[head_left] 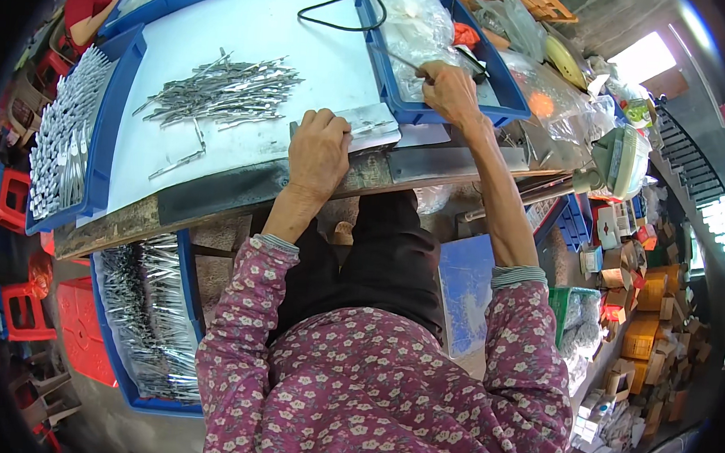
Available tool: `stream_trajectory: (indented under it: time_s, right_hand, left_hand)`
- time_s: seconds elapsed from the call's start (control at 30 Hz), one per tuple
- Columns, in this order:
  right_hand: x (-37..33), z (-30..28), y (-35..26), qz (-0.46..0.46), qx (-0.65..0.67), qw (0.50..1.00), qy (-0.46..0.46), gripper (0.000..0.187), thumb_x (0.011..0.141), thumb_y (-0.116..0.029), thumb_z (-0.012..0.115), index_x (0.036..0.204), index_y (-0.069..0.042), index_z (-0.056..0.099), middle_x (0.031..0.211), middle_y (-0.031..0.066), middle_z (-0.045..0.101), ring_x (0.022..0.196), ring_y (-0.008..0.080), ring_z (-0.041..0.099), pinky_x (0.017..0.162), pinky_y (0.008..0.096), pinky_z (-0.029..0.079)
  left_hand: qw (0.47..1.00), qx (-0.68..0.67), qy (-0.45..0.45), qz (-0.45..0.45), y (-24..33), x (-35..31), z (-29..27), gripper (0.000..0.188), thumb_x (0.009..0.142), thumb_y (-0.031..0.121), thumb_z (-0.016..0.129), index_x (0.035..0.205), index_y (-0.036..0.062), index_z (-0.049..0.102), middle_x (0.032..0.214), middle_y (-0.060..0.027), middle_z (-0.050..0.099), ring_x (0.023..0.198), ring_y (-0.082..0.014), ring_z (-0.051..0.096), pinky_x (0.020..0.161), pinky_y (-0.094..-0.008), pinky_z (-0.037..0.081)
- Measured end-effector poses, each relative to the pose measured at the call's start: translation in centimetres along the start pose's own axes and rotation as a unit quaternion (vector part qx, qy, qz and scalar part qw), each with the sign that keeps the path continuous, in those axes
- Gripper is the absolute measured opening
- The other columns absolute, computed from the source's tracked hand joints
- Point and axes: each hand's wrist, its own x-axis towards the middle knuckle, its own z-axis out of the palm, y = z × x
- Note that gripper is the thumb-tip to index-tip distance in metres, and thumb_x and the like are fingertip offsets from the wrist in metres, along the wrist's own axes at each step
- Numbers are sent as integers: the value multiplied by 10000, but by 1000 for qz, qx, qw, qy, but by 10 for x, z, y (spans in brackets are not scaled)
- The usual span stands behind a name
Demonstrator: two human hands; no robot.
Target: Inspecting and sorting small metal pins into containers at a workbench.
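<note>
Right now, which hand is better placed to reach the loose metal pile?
Probably the left hand: it is nearer the metal pile, though it rests at a pale flat block. The right hand is farther off, at the blue tray, and seems to hold a thin rod.

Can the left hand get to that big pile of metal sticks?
Probably yes. The pile of metal sticks lies close by the left hand on the table, and nothing seems to stand between them.

Left hand [320, 154]: 1 | right hand [451, 92]: 1 | metal-piece heap [226, 90]: 1 | tabletop blue trays [112, 123]: 3
</note>
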Motion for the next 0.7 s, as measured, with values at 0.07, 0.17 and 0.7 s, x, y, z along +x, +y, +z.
stream_trajectory:
  time_s: [0.07,0.17,0.7]
  right_hand:
    - [4,14,12,-46,-57,997,13,214,681,-93,522,867,-53,618,802,216,619,766,377,609,695,460,471]
    - [10,25,20,-46,-81,996,15,139,708,-85,509,820,-25,565,793,222,602,755,384,603,676,466,472]
    - [19,31,27,-38,-157,987,-16,147,743,-47,511,886,-17,487,883,248,525,832,414,546,710,482,427]
  left_hand:
    - [1000,-16,18,-5,0,-2,-8,59,704,28,627,757,28,603,775,-96,540,779,-271,505,685,-354,430]
    - [999,-21,48,-9,-3,-7,-30,54,709,16,626,756,17,601,760,-100,550,760,-277,510,670,-353,422]
    - [962,202,119,-141,-143,-66,-170,32,719,69,605,727,39,613,764,-112,583,773,-312,511,689,-406,413]
